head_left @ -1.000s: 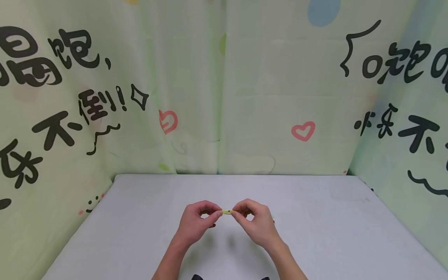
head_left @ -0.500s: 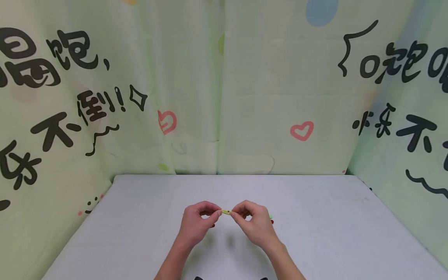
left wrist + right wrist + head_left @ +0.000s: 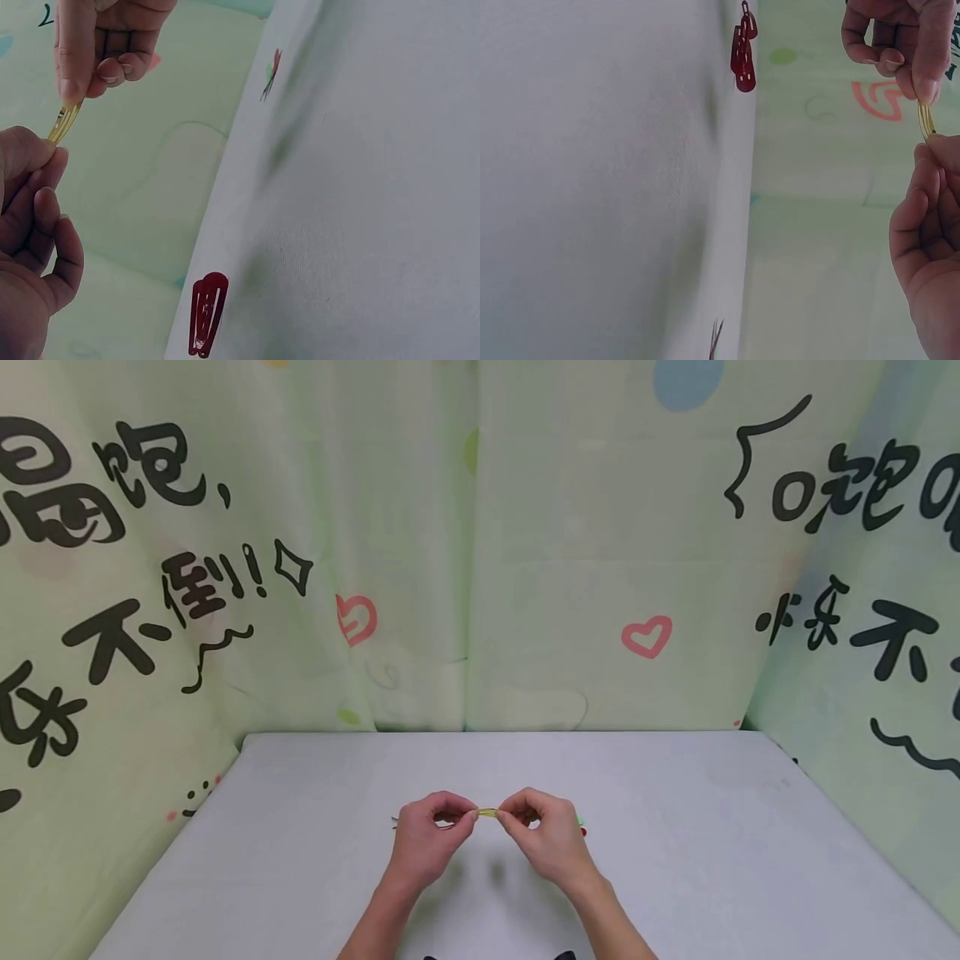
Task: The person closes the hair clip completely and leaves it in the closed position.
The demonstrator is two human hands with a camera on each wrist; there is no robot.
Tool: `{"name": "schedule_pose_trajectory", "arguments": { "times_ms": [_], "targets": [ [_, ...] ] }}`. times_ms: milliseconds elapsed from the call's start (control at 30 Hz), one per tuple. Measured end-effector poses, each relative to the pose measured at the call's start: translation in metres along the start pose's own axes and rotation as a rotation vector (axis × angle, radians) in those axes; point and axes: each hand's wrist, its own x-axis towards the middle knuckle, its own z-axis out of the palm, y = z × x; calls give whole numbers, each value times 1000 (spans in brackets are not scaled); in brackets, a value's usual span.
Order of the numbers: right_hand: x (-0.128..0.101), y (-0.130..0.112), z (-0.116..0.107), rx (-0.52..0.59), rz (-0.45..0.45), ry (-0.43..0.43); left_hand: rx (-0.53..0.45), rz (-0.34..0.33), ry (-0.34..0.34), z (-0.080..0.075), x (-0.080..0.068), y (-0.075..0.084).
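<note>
A small yellow snap hair clip (image 3: 487, 812) is held in the air above the table, stretched between both hands. My left hand (image 3: 426, 837) pinches its left end between thumb and fingertips. At the other end, the thumb and index finger of my right hand (image 3: 549, 837) pinch it. The left wrist view shows the slim, slightly curved yellow clip (image 3: 66, 122) with its two ends covered by fingertips. Several dark red snap hair clips (image 3: 208, 313) lie on the table below, overlapping; the right wrist view also shows these red clips (image 3: 742, 56).
Thin pieces with red and green parts (image 3: 271, 75) lie on the white table (image 3: 675, 860), partly behind my right hand in the head view. Their kind is too small to tell. Patterned curtains (image 3: 547, 543) enclose the table's back and sides.
The yellow clip tilted slightly, then came back level between the fingertips. Both hands stay nearly in place. Thin tips now show left of my left hand.
</note>
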Motion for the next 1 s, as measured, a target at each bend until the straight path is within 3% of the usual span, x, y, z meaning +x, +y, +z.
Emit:
{"name": "schedule_pose_trajectory", "arguments": {
  "times_ms": [233,600,1000],
  "targets": [
    [2,3,0,-1,-18,-21,10,-20,0,-1,1,0],
    [3,12,2,-128,-307,-15,35,-24,8,-1,2,-4],
    [2,20,3,-135,-281,-29,-51,-62,-135,-15,5,-9]
  ]
}}
